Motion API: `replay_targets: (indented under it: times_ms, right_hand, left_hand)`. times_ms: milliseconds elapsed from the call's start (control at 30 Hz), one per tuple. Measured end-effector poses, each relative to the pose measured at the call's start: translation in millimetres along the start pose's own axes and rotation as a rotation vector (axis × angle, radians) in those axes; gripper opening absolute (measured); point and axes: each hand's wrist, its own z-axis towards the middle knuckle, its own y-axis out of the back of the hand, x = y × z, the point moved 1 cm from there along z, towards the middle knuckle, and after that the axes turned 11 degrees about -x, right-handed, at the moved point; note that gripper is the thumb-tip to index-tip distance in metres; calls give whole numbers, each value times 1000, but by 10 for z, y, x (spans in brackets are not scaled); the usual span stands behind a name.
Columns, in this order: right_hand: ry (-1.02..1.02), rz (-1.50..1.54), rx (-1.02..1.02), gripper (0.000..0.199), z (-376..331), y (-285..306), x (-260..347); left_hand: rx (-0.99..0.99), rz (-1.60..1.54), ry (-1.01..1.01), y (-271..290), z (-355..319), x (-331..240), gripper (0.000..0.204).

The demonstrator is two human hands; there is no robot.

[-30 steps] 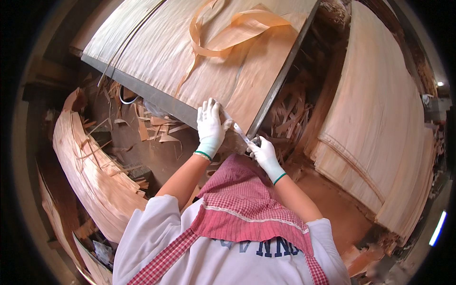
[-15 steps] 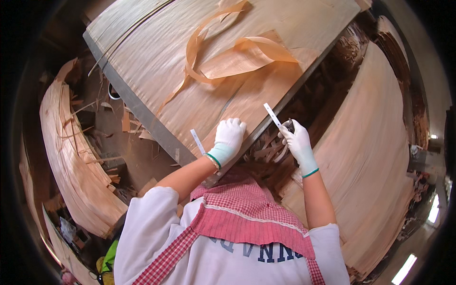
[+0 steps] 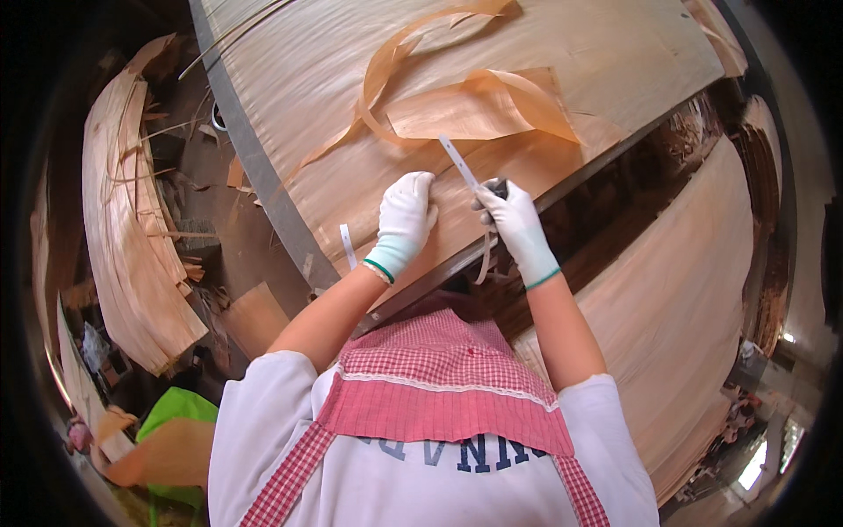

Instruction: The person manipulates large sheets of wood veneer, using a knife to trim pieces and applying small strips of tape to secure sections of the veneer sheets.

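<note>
Both my hands wear white gloves with green cuff edges. My left hand [image 3: 406, 221] rests on the pale wood veneer sheet [image 3: 320, 189] that covers the table, its fingers curled in; whatever they hold is hidden. To its right, my right hand [image 3: 516, 227] is closed on a narrow white strip of tape [image 3: 458, 162] with small dark holes, which sticks out up and left over the veneer. Part of something black [image 3: 498, 188] shows in the same grip. A pale ribbon [image 3: 484, 259] hangs below that hand. Beside my left wrist lies a short white strip [image 3: 348, 246].
Curled orange-brown veneer offcuts [image 3: 461, 114] lie farther up the sheet. The table has a grey edge [image 3: 255, 162]. Large veneer stacks stand at the left [image 3: 132, 220] and right [image 3: 672, 307]. Something bright green [image 3: 180, 406] is at lower left, near scraps.
My right hand has come left from beyond the table's edge, bringing the tape strip over the veneer. My left hand has shifted slightly up the sheet. The whole view has turned a little.
</note>
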Motion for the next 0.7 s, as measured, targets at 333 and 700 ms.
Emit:
replay_targets:
  times_ms: [333, 700]
  right_hand:
    - [-114, -12, -4, 16, 387, -55, -630]
    - [152, -422, 18, 17, 387, 926, 242]
  left_hand:
    - [248, 300, -174, -203, 220, 15, 54]
    - [243, 583, -419, -214, 828, -216, 16]
